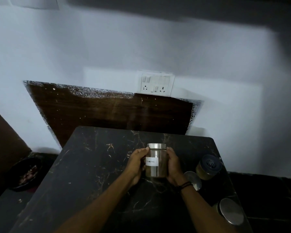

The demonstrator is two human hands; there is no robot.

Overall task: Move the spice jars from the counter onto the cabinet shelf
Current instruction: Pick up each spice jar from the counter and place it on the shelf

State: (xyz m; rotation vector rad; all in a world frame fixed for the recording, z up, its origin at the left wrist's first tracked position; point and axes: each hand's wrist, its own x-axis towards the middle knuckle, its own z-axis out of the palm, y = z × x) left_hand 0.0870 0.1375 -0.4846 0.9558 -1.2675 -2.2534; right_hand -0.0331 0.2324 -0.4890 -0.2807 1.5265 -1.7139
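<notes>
Step in hand: pickup. Clear glass spice jar with steel lid and white label (156, 161) clasped between left hand (136, 163) and right hand (173, 165) over black marbled counter (91, 165) (whether lifted cannot be told). Next: raise toward cabinet shelf, not in view.

A white switchboard (155, 83) sits on the wall above a dark wooden panel (107, 113); a dark bowl (26, 174) lies lower left.
</notes>
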